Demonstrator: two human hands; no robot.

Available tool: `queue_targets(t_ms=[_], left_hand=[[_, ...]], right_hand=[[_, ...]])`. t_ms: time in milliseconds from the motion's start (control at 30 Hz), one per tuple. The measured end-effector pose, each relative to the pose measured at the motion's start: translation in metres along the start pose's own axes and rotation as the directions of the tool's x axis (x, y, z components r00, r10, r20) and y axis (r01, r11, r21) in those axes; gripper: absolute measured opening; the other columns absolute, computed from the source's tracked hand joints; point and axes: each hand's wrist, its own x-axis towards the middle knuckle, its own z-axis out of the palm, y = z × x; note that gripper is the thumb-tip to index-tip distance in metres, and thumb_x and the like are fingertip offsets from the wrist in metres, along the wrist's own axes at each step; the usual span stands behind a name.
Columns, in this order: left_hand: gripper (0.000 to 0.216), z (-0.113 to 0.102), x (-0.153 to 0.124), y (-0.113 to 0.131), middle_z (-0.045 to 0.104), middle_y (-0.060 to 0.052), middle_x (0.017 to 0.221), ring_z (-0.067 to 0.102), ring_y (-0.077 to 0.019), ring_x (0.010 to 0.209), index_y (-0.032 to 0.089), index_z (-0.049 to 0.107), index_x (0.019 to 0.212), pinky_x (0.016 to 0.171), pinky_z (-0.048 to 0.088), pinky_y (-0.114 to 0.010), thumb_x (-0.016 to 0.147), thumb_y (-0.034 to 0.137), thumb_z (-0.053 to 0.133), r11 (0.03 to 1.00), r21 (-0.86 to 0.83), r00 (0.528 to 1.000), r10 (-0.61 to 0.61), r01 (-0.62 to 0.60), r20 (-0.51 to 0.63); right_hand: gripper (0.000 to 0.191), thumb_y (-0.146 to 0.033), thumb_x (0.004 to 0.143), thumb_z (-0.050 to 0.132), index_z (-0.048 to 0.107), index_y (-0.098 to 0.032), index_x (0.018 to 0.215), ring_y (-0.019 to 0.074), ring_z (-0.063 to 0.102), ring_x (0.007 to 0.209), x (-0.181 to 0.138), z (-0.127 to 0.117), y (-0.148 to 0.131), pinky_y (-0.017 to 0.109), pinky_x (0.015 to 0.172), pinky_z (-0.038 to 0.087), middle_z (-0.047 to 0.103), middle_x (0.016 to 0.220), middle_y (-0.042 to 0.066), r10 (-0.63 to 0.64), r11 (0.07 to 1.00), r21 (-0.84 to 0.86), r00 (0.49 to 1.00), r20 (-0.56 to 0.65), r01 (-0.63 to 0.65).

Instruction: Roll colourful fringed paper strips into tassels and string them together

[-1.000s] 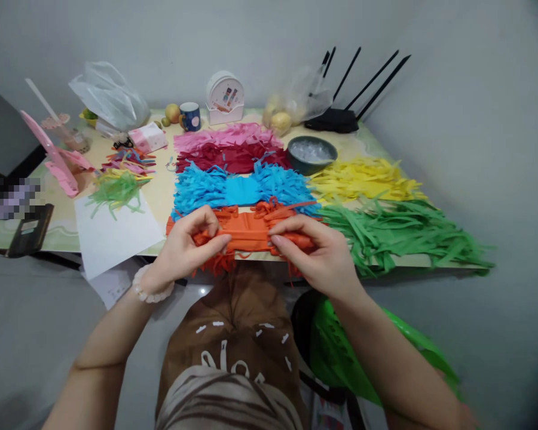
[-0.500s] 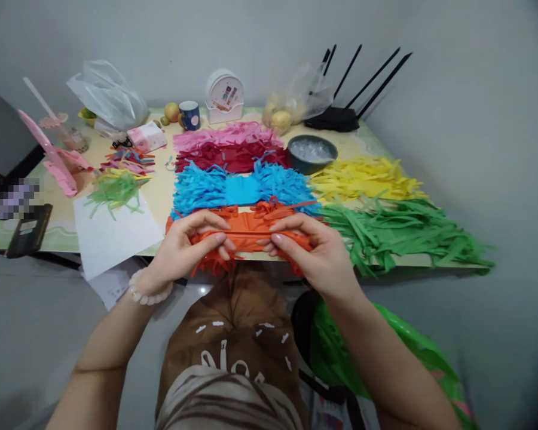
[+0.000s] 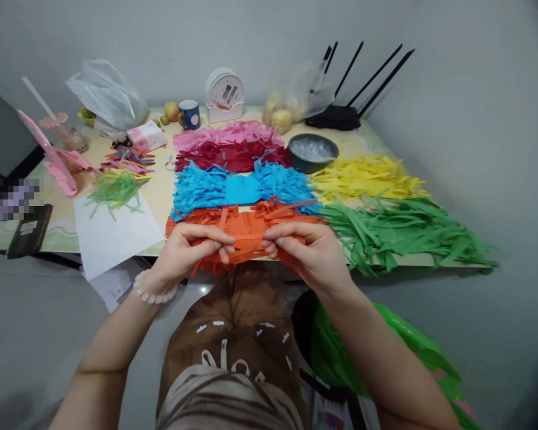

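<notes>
Between both hands is a sheet of orange fringed tissue paper (image 3: 248, 243), pinched along its plain middle band at the table's front edge. My left hand (image 3: 192, 246) is closed on its left part, thumb against fingers. Closed on the right part, my right hand (image 3: 305, 246) mirrors it. More orange fringed paper (image 3: 244, 221) lies just behind the fingers. Beyond it are blue fringed paper (image 3: 242, 190), dark red fringed paper (image 3: 233, 156) and pink fringed paper (image 3: 228, 137), in rows. The fringe ends near my palms are partly hidden.
Green fringed paper (image 3: 412, 233) and yellow fringed paper (image 3: 372, 179) lie at right, by a dark bowl (image 3: 314, 164). At left are white paper (image 3: 112, 239), loose strips (image 3: 116, 190) and a pink stand (image 3: 60, 170). A mug (image 3: 189, 116) and router (image 3: 334, 118) stand behind.
The held orange paper's middle band has turned from a narrow folded edge to a flatter, wider face. My hands have shifted slightly, the right one a little lower and inward.
</notes>
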Motion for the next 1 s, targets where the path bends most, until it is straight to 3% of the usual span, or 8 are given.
queue_targets(t_ms=[100,233,433,567,633,733,867,1000], left_hand=[[0.016,-0.005,-0.003,0.012,0.079,-0.009,0.093,0.073,-0.0187,0.084,0.018,0.080,0.083,0.082,0.056,-0.029,0.086,0.016,0.065,0.955,0.289,0.995,0.048,-0.072,0.088],[0.013,-0.001,0.000,0.030,0.076,-0.010,0.112,0.067,-0.0227,0.111,0.017,0.076,0.091,0.101,0.048,-0.033,0.088,0.019,0.064,0.795,0.570,0.976,0.133,-0.208,0.170],[0.020,0.008,0.007,0.027,0.077,-0.005,0.083,0.069,-0.0154,0.072,0.015,0.074,0.093,0.065,0.051,-0.022,0.094,0.026,0.058,0.752,0.642,0.948,-0.076,-0.148,0.307],[0.020,0.007,0.004,0.015,0.074,-0.004,0.081,0.067,-0.0167,0.078,0.016,0.070,0.090,0.082,0.050,-0.033,0.097,0.022,0.052,0.330,0.845,0.905,0.209,-0.422,0.370],[0.019,0.007,0.002,0.010,0.075,-0.003,0.081,0.067,-0.0174,0.081,0.018,0.069,0.094,0.095,0.046,-0.041,0.098,0.018,0.050,0.054,0.851,0.802,0.370,-0.522,0.469],[0.016,0.005,0.000,0.005,0.078,0.000,0.087,0.069,-0.0168,0.088,0.022,0.068,0.099,0.103,0.043,-0.045,0.097,0.016,0.054,-0.180,0.784,0.621,0.517,-0.594,0.589],[0.018,-0.002,-0.001,-0.005,0.079,-0.001,0.103,0.071,-0.0181,0.100,0.023,0.070,0.105,0.107,0.041,-0.045,0.094,0.015,0.058,-0.206,0.781,0.567,0.584,-0.589,0.581],[0.025,0.003,-0.002,-0.025,0.080,-0.001,0.098,0.073,-0.0185,0.101,0.024,0.068,0.111,0.111,0.037,-0.046,0.091,0.010,0.060,0.055,0.849,0.631,0.695,-0.525,0.345]], right_hand=[[0.023,-0.008,0.081,0.063,0.080,-0.023,0.084,0.0126,0.072,0.064,-0.004,-0.001,-0.006,0.021,0.061,0.060,0.077,0.076,0.001,-0.136,0.963,-0.228,0.989,0.051,0.144],[0.029,-0.003,0.080,0.057,0.079,-0.022,0.085,0.0135,0.073,0.070,-0.008,0.003,-0.017,0.022,0.066,0.059,0.078,0.080,0.002,-0.343,0.770,-0.472,0.902,0.262,0.430],[0.032,-0.002,0.081,0.053,0.077,-0.022,0.091,0.0135,0.074,0.078,-0.013,0.001,-0.024,0.021,0.073,0.058,0.078,0.085,0.002,-0.389,0.650,-0.523,0.833,0.394,0.551],[0.030,-0.017,0.086,0.062,0.073,-0.023,0.114,0.0184,0.075,0.092,-0.010,-0.008,-0.032,0.026,0.080,0.059,0.079,0.103,0.005,-0.084,0.791,-0.549,0.938,0.337,0.269],[0.029,-0.030,0.090,0.063,0.072,-0.021,0.116,0.0212,0.074,0.097,-0.003,-0.009,-0.032,0.030,0.081,0.059,0.078,0.108,0.007,0.118,0.866,-0.497,0.946,0.301,0.051],[0.029,-0.044,0.089,0.065,0.076,-0.018,0.095,0.0200,0.074,0.084,0.005,-0.001,-0.023,0.030,0.076,0.058,0.079,0.092,0.008,0.311,0.917,-0.359,0.879,0.361,-0.176],[0.029,-0.045,0.081,0.075,0.072,-0.017,0.086,0.0126,0.067,0.063,0.002,0.014,-0.005,0.025,0.066,0.052,0.073,0.068,0.003,0.360,0.933,-0.106,0.870,0.336,-0.345],[0.024,-0.039,0.079,0.078,0.071,-0.018,0.089,0.0093,0.061,0.054,-0.007,0.027,0.004,0.021,0.056,0.048,0.069,0.062,-0.001,0.295,0.953,0.003,0.930,0.219,-0.303]])
